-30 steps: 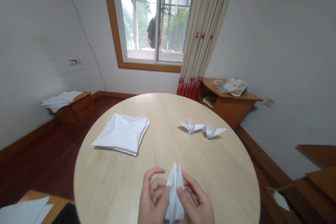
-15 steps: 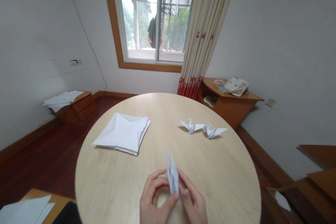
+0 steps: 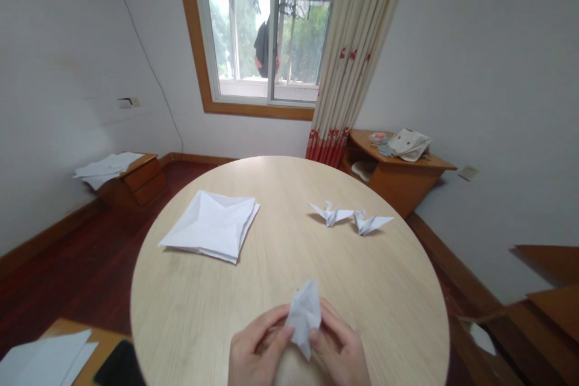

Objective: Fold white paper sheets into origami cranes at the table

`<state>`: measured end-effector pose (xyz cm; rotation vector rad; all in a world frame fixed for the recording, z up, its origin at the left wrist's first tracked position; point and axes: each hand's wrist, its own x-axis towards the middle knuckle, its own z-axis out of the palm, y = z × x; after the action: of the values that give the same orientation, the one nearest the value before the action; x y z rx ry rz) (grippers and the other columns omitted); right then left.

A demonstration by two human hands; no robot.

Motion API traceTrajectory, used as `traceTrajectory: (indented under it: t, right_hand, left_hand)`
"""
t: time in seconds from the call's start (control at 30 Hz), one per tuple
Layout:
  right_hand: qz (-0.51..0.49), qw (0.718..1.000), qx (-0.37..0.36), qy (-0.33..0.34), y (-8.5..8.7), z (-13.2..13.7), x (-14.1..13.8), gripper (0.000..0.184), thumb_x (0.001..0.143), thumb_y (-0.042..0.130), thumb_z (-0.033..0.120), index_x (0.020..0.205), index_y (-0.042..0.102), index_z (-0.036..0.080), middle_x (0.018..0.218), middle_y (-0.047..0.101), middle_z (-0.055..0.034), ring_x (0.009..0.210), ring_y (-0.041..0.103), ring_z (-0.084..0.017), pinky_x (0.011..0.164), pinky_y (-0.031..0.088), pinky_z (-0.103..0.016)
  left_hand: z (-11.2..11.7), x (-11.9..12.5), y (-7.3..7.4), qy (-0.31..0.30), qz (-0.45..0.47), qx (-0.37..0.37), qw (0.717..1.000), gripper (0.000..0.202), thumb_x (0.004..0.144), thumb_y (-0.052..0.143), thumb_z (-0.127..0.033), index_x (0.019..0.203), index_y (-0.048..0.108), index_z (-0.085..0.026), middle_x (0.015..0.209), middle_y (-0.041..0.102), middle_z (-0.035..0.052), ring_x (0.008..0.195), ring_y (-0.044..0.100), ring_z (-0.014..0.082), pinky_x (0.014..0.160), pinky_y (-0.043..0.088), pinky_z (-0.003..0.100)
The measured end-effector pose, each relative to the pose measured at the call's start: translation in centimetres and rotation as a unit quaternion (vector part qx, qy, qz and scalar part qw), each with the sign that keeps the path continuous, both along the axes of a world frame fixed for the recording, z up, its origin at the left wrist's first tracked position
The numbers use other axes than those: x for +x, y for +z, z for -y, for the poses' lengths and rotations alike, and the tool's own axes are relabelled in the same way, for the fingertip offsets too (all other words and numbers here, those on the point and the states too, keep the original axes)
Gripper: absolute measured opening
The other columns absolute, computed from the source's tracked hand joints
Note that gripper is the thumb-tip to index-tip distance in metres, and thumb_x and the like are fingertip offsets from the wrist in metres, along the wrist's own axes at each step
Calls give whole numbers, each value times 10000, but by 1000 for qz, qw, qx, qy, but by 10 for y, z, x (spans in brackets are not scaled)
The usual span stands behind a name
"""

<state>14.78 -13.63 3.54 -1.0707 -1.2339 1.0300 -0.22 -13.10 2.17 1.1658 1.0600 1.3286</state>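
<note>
A small folded piece of white paper [image 3: 304, 316], roughly kite-shaped with a point toward me, is held up near the front of the table. My left hand [image 3: 260, 347] pinches its left side, thumb on the near face and fingers behind. On its right side my right hand [image 3: 339, 347] grips it the same way. The fingertips behind the paper are hidden. Farther off to the right stand two folded paper cranes, a left one [image 3: 331, 215] and a right one [image 3: 368, 224], close together. To the left lies a stack of creased white paper sheets [image 3: 212, 223].
All this is on a round wooden table [image 3: 280, 178]. A low cabinet [image 3: 136, 178] with papers stands at the back left, and a corner desk [image 3: 402, 184] with a bag at the back right. More white sheets [image 3: 45, 359] and a black object [image 3: 118, 365] lie at the lower left.
The folded paper has turned from nearly edge-on to show its broad face. My hands have moved slightly apart, and both thumbs now press on its near side.
</note>
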Motion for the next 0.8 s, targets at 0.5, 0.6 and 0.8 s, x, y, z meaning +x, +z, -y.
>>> traceTrajectory:
  t: [0.5, 0.6, 0.8]
  right_hand:
    - [-169, 980, -104, 28, -5, 6, -11, 468, 620, 783, 596, 683, 567, 185, 612, 538, 17, 538, 499, -118, 511, 419, -219]
    - [-179, 976, -110, 63, -10, 4, -12, 510, 614, 757, 649, 703, 543, 195, 608, 522, 22, 528, 479, -116, 501, 403, -214]
    - [-236, 965, -108, 37, -20, 2, -23, 490, 666, 697, 666, 715, 506, 218, 578, 482, 32, 491, 452, -117, 458, 376, -202]
  left_hand:
    - [-2, 5, 9, -157, 91, -13, 983, 334, 616, 839, -388, 765, 646, -160, 810, 620, 47, 757, 632, 199, 689, 505, 249]
    - [-5, 6, 6, -165, 114, -14, 980, 381, 609, 836, -466, 756, 665, -158, 824, 605, 51, 771, 625, 202, 686, 490, 244]
    - [-8, 5, 3, -142, 129, -28, 981, 473, 669, 739, -610, 798, 677, -159, 820, 579, 50, 737, 558, 181, 668, 454, 240]
